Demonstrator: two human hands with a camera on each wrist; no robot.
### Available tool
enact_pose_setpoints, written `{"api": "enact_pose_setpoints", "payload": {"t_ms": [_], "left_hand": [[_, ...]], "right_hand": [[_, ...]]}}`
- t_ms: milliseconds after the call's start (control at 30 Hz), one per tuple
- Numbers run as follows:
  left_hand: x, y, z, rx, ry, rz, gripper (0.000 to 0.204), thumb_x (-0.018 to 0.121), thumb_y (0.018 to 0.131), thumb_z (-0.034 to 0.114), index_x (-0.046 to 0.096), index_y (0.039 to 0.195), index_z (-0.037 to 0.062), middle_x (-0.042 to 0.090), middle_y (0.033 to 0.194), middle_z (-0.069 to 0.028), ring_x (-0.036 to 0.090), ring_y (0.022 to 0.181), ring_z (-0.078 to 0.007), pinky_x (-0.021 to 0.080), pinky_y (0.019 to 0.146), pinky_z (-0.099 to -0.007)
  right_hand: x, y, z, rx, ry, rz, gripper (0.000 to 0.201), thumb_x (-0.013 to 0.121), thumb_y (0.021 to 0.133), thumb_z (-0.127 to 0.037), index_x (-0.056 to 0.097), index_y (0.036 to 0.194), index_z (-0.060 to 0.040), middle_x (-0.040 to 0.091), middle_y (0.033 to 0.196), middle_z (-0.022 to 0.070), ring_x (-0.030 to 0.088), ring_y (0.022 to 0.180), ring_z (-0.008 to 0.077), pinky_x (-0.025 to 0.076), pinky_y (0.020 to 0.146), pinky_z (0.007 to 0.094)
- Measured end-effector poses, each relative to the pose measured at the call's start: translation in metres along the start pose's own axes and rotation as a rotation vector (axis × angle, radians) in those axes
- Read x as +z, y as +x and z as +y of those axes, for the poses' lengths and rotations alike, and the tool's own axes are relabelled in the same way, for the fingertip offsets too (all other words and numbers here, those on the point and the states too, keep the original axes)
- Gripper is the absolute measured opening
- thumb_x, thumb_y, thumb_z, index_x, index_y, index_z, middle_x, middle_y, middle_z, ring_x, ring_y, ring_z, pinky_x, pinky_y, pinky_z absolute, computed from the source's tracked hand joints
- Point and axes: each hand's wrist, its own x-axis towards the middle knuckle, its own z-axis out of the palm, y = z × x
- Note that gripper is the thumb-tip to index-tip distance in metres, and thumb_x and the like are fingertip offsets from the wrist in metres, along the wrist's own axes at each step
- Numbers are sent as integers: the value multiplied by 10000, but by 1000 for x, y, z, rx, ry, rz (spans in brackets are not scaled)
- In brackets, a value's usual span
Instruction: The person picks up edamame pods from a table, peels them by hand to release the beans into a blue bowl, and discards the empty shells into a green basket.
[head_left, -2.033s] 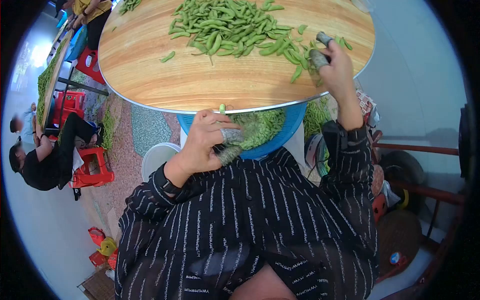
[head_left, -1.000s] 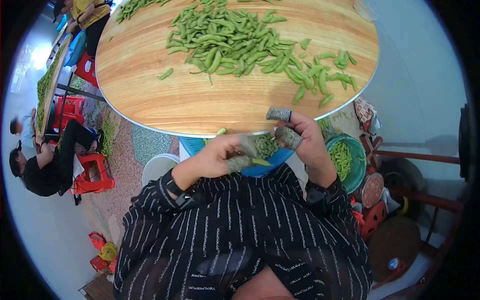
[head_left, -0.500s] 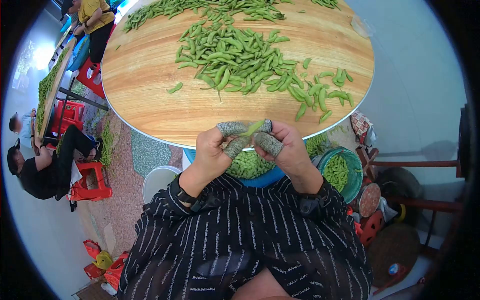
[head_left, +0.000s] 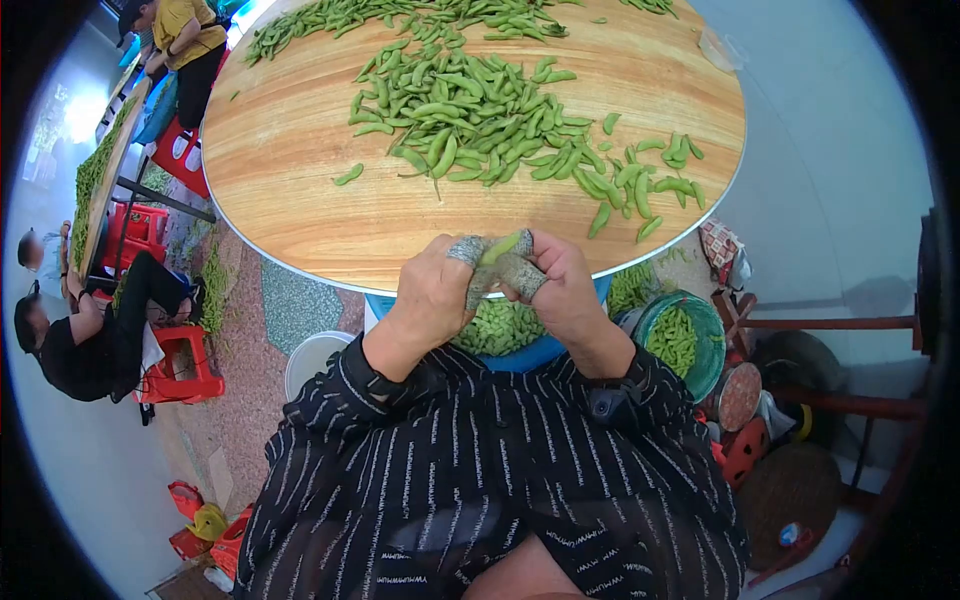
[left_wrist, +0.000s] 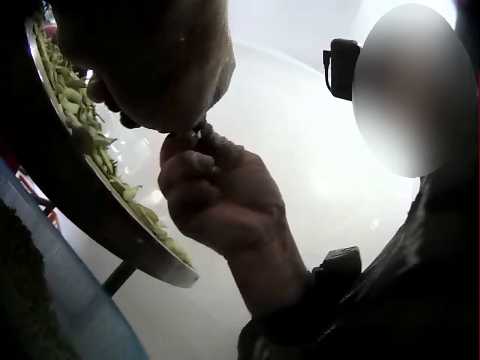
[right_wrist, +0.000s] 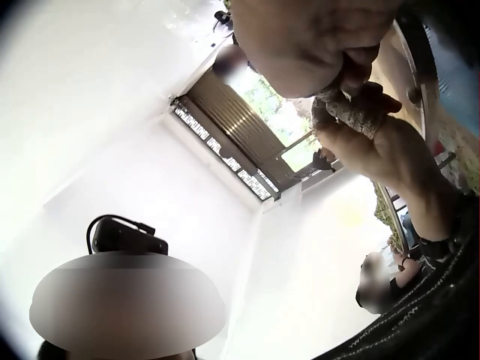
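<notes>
In the head view, a green soybean pod (head_left: 504, 245) is pinched between both hands at the near edge of the table. My left hand (head_left: 425, 298) holds it from the left, with grey speckled covers on its thumb and index finger. From the other side my right hand (head_left: 570, 298) pinches it, wearing matching covers. Below the hands sits a blue basin (head_left: 545, 357) of green shelled beans. A large heap of pods (head_left: 450, 110) lies farther back on the table. In both wrist views the hands meet at the fingertips, dark against the light, and the pod is mostly hidden.
The round wooden table (head_left: 290, 215) has a metal rim. Loose pods (head_left: 640, 190) lie at its right side. A green bucket (head_left: 722, 345) of pods stands right of the basin, a white bucket (head_left: 315, 360) left. People sit on red stools (head_left: 190, 355) at far left.
My right hand has come from the pods at the table's right side to meet the left. Over the last half second the fingertips have drawn closer together around the pod.
</notes>
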Motion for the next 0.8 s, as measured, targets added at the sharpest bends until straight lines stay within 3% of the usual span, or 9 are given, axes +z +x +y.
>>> {"api": "enact_pose_setpoints", "payload": {"t_ms": [67, 167, 233, 333, 433, 567, 667, 733, 800], "left_hand": [[1, 2, 0, 73, -9, 6, 309, 622, 663, 21, 501, 945, -5, 567, 783, -151, 571, 665, -298, 462, 564, -310], [10, -2, 7, -127, -330, 129, 225, 596, 736, 53, 502, 935, 6, 565, 759, -116, 560, 627, -229, 444, 544, -295], [13, -4, 10, -567, -790, 161, 144, 536, 817, 85, 498, 931, 6, 560, 757, -67, 533, 617, -137, 430, 531, -261], [3, -3, -5, -742, -1382, -17, 116, 486, 861, 110, 489, 900, 0, 560, 752, -39, 505, 634, -78, 419, 543, -223], [-17, 9, 6, -734, -1026, -245, 62, 486, 836, 41, 476, 872, -9, 562, 731, -35, 513, 624, -86, 408, 540, -205], [-8, 1, 4, -617, -849, -177, 96, 504, 787, -25, 474, 878, -18, 563, 691, -53, 518, 612, -92, 407, 539, -215], [-4, -3, 3, -566, -660, -211, 199, 516, 734, -63, 478, 924, -20, 562, 662, -74, 537, 617, -108, 417, 552, -231], [-6, -1, 12, -590, -653, -178, 224, 527, 714, -53, 505, 930, 2, 560, 633, -96, 565, 607, -150, 429, 549, -260], [-19, 1, 15, -511, -524, -249, 192, 527, 733, -43, 516, 918, 9, 581, 670, -93, 568, 620, -133, 430, 549, -247]], "right_hand": [[1, 1, 0, -58, -23, -27, 79, 533, 794, -11, 538, 873, -12, 560, 777, -2, 496, 650, 51, 401, 571, 184], [5, 1, 3, -153, -55, -37, 100, 514, 790, 12, 533, 888, 3, 566, 786, 8, 514, 686, 72, 421, 605, 203], [3, 3, 8, -286, -195, -57, 118, 517, 773, 25, 534, 890, 13, 570, 780, 25, 518, 701, 89, 426, 623, 225], [-6, 4, 3, -373, -486, -106, 134, 529, 745, 29, 535, 879, 16, 574, 761, 58, 512, 679, 101, 419, 609, 240], [-9, 2, -1, -197, -343, -102, 144, 551, 721, 9, 531, 863, 16, 563, 721, 86, 508, 639, 128, 412, 596, 256], [-10, 0, 3, -208, -464, -91, 137, 546, 723, -18, 530, 857, 5, 553, 704, 125, 525, 609, 207, 416, 585, 287], [-11, -3, -9, -244, -809, -130, 143, 554, 756, -10, 540, 897, 8, 549, 689, 76, 512, 661, 93, 413, 585, 239], [-14, -3, -18, -360, -806, 27, 113, 548, 715, -53, 541, 823, -21, 535, 697, 183, 528, 644, 349, 420, 564, 369], [-39, 3, -33, -362, -976, 55, 150, 550, 718, -42, 532, 865, -16, 545, 690, 166, 535, 627, 311, 419, 560, 357]]}}
